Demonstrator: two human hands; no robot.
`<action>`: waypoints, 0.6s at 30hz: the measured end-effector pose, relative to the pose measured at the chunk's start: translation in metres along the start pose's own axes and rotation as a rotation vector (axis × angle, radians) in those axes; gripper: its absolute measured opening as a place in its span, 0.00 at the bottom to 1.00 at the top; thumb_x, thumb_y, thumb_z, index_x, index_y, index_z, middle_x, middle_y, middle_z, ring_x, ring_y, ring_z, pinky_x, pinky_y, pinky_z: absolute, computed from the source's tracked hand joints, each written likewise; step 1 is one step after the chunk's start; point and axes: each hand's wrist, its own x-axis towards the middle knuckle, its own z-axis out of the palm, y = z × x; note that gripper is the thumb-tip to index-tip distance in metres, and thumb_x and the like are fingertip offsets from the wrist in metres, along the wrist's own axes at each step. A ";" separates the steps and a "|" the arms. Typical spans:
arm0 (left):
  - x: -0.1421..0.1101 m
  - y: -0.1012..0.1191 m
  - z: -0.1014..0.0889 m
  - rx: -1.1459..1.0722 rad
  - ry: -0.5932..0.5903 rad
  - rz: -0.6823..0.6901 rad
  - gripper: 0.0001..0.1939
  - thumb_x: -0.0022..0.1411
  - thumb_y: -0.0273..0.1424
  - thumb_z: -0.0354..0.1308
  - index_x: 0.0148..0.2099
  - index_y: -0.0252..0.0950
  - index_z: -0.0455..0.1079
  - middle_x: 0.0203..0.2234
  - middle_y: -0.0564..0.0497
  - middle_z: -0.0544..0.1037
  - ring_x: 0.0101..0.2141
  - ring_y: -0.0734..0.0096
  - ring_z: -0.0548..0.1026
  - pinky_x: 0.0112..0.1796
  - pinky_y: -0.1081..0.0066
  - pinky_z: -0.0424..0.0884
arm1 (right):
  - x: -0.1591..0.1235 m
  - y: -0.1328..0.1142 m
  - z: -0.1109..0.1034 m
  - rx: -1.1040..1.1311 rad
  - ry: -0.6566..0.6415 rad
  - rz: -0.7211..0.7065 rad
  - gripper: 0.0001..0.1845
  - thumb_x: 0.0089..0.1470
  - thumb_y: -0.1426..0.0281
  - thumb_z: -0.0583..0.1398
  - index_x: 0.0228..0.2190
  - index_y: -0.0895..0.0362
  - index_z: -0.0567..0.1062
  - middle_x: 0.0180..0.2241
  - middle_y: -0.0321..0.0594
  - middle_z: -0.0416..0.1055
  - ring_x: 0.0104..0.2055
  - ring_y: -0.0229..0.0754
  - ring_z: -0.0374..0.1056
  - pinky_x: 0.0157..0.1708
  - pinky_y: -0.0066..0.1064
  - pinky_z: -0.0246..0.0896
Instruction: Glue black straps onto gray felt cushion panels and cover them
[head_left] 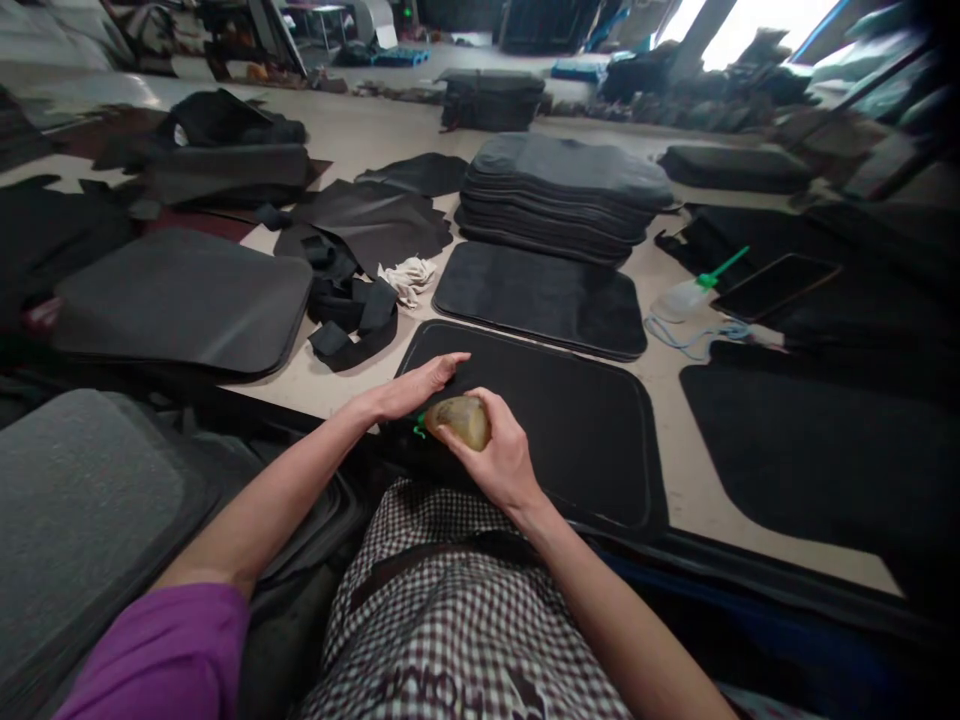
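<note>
My right hand (501, 450) is wrapped round a squeeze bottle (461, 420) with yellowish, cloudy contents. The bottle lies tilted on its side, and its green nozzle (420, 424) points left, towards the near left corner of a black rounded panel (555, 420). On that panel's left edge rests my left hand (424, 385), flat with its fingers stretched out and nothing in it. A thin pale line runs along the panel's border. Just beyond it lies another short pile of black panels (540, 295).
A tall stack of dark panels (559, 190) stands further back. To the right are a clear bottle with a green spout (686, 297), a phone (776, 285) and a blue cord (682, 340). Black straps (356, 325) and a white cloth (409, 278) lie left. Grey sheets (90, 500) are piled beside me.
</note>
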 end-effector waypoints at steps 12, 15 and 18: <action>-0.002 0.009 0.015 0.369 0.082 0.035 0.32 0.75 0.50 0.37 0.71 0.41 0.59 0.68 0.47 0.65 0.65 0.60 0.66 0.64 0.59 0.64 | -0.036 0.075 -0.162 0.429 0.114 0.453 0.27 0.55 0.55 0.62 0.54 0.50 0.67 0.47 0.44 0.76 0.41 0.52 0.75 0.28 0.39 0.72; -0.001 0.005 0.024 0.518 0.152 0.051 0.28 0.75 0.45 0.42 0.69 0.38 0.61 0.65 0.45 0.68 0.64 0.59 0.67 0.65 0.56 0.63 | -0.049 0.112 -0.201 0.578 0.327 0.505 0.25 0.56 0.57 0.59 0.53 0.50 0.70 0.50 0.49 0.76 0.46 0.59 0.76 0.38 0.54 0.74; -0.002 0.001 0.034 0.676 0.172 0.116 0.24 0.74 0.31 0.44 0.69 0.35 0.60 0.65 0.42 0.68 0.64 0.61 0.66 0.65 0.56 0.64 | -0.050 0.151 -0.230 0.591 0.348 0.509 0.24 0.59 0.55 0.55 0.53 0.52 0.74 0.54 0.63 0.72 0.55 0.65 0.72 0.46 0.60 0.70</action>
